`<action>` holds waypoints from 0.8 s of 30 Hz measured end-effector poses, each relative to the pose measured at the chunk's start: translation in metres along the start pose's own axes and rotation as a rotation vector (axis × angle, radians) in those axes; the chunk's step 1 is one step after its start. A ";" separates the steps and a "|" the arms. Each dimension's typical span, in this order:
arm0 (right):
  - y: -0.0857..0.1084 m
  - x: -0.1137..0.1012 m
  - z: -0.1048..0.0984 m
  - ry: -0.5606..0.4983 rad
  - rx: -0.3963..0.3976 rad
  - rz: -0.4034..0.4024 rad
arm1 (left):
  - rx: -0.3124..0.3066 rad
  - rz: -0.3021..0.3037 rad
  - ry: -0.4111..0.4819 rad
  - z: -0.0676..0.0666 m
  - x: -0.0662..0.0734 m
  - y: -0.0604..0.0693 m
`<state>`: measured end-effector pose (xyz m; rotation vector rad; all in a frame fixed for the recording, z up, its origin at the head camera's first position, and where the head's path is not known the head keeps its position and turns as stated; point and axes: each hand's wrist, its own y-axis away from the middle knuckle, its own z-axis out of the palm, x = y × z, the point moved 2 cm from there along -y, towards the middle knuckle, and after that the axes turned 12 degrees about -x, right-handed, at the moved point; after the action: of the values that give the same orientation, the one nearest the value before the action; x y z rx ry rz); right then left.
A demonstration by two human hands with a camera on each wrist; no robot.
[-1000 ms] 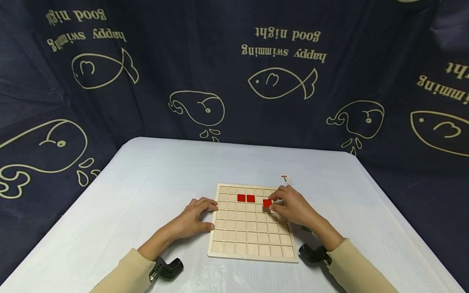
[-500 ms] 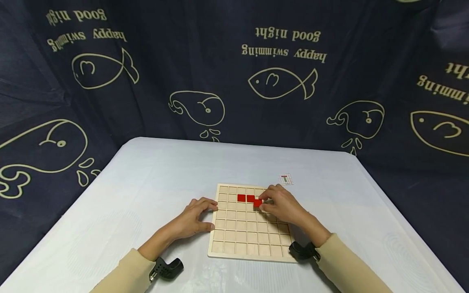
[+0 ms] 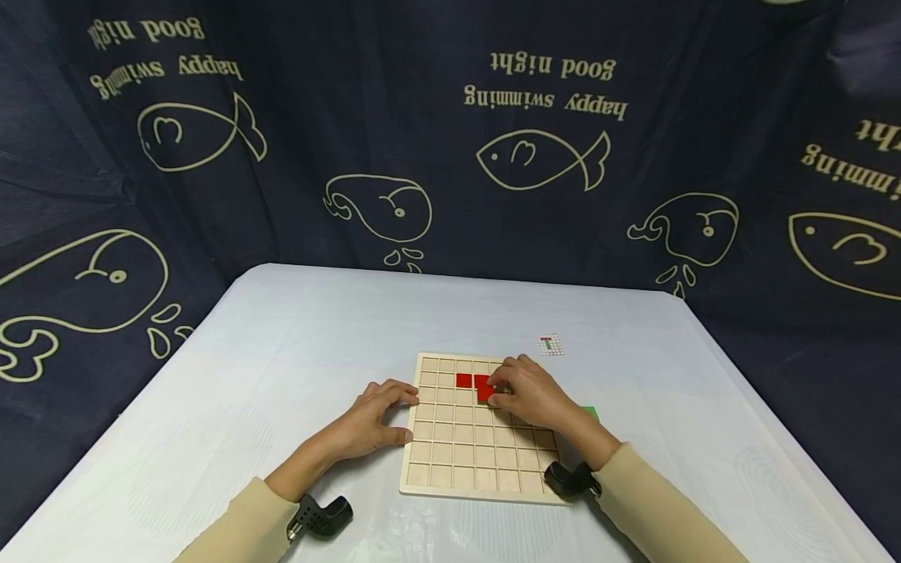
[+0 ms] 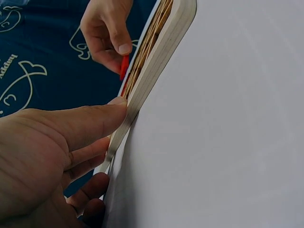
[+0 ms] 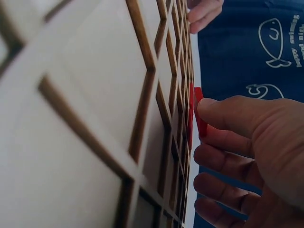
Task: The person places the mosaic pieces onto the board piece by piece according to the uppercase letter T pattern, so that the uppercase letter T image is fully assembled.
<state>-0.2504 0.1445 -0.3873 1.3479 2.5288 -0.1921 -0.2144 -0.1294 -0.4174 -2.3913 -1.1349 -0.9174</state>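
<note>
A wooden grid board [image 3: 463, 453] lies on the table. My right hand [image 3: 528, 396] pinches a red square tile [image 3: 484, 393] over its upper part. In the right wrist view, thumb and finger of the right hand [image 5: 256, 137] hold that tile [image 5: 200, 111] tilted, just off the grid. Two red tiles sit side by side in the second row from the far edge, one [image 3: 464, 381] fully visible, the other partly covered by the held tile. My left hand [image 3: 366, 420] rests at the board's left edge; in the left wrist view its thumb [image 4: 95, 124] touches the board's side, fingers relaxed.
Beyond the board's far right corner lies a small printed grid card [image 3: 549, 345]. A green piece [image 3: 590, 411] shows beside the right forearm, partly hidden by it. Black cameras are strapped to both wrists, and a dark patterned cloth hangs behind the white table [image 3: 338, 313].
My right hand has moved left over the board with the red tile, from the right side to just in front of the second placed tile. The left hand has stayed put.
</note>
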 end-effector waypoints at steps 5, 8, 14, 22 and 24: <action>-0.002 0.000 0.002 0.021 -0.003 0.001 | -0.002 -0.001 0.002 0.000 0.001 0.000; -0.003 0.000 0.003 0.039 -0.003 -0.009 | -0.004 -0.008 0.002 0.000 0.001 0.000; -0.003 -0.001 0.004 0.070 0.003 -0.022 | -0.014 -0.015 0.016 0.000 0.000 0.000; -0.003 -0.002 0.005 0.085 -0.003 -0.026 | -0.017 -0.026 0.026 -0.001 0.002 0.000; -0.003 -0.002 0.005 0.086 -0.004 -0.027 | -0.018 -0.026 0.028 -0.001 0.002 0.000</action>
<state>-0.2513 0.1399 -0.3915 1.3490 2.6171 -0.1372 -0.2139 -0.1290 -0.4155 -2.3751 -1.1544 -0.9705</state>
